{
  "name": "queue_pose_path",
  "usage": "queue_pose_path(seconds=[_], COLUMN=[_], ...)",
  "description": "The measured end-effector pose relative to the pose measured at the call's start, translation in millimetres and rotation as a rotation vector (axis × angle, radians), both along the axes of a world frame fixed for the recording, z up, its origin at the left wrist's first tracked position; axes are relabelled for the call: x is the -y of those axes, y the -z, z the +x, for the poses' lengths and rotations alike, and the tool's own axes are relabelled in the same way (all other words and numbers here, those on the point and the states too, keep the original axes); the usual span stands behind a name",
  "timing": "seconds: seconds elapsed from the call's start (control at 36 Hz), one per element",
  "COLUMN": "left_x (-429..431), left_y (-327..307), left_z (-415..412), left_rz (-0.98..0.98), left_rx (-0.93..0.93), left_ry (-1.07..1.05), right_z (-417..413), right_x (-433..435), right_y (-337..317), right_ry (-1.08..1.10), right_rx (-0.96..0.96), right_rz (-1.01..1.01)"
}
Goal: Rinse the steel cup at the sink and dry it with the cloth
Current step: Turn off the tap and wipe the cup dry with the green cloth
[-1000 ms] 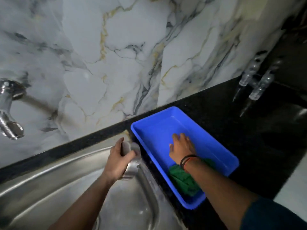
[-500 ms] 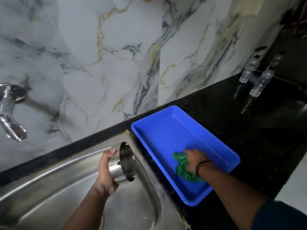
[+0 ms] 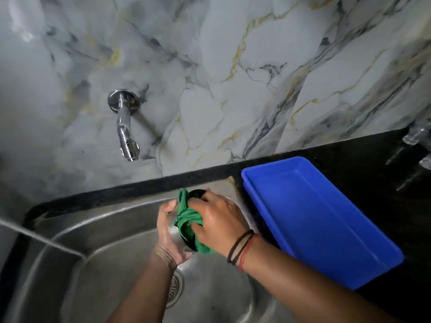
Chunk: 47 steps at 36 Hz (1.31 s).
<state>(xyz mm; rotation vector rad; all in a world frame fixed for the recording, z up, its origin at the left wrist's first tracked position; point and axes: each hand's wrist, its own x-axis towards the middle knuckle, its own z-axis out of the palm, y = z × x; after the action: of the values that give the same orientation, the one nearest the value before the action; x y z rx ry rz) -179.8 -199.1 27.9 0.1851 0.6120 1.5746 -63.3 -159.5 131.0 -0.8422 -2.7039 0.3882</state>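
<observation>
My left hand [image 3: 166,236] grips the steel cup [image 3: 173,230] over the steel sink [image 3: 98,259], near its back right corner. Both hands hide most of the cup; only its dark mouth and a strip of its wall show. My right hand [image 3: 217,221] is closed on a bunched green cloth [image 3: 187,221] and presses it against the cup's mouth and side. A tail of the cloth hangs below my right wrist.
A chrome tap [image 3: 126,134] juts from the marble wall above the sink, with no water running. A blue plastic tray [image 3: 326,220] lies on the black counter to the right. Clear bottles [image 3: 417,136] lie at the far right edge. The sink drain [image 3: 173,287] sits below my hands.
My right hand lifted the green cloth out of the blue tray and brought it left onto the cup. The view swung left, so the tap now sits near the centre.
</observation>
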Motion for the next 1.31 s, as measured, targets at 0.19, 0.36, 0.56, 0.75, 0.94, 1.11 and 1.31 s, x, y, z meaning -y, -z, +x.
queue_pose_path(seconds=[0.19, 0.36, 0.56, 0.75, 0.94, 1.11, 1.31], left_x=[18, 35, 36, 42, 38, 36, 32], left_y=[1, 7, 3, 4, 4, 13, -2], left_z=[-21, -31, -32, -44, -42, -32, -37], left_rz=[0.007, 0.119, 0.107, 0.084, 0.081, 0.119, 0.067], left_rx=[-0.099, -0.039, 0.002, -0.071, -0.032, -0.011, -0.097], left_ry=[-0.037, 0.095, 0.086, 0.003, 0.037, 0.037, -0.151], right_z=[-40, -50, -55, -59, -65, -60, -66], right_x=[10, 8, 12, 28, 24, 9, 23], right_y=[3, 0, 7, 24, 20, -4, 3], right_ry=[0.042, -0.154, -0.063, -0.095, -0.120, -0.201, -0.061], right_rx=[0.333, 0.639, 0.297, 0.110, 0.552, 0.544, 0.036], right_rz=[0.230, -0.169, -0.583, 0.041, 0.119, -0.368, -0.187])
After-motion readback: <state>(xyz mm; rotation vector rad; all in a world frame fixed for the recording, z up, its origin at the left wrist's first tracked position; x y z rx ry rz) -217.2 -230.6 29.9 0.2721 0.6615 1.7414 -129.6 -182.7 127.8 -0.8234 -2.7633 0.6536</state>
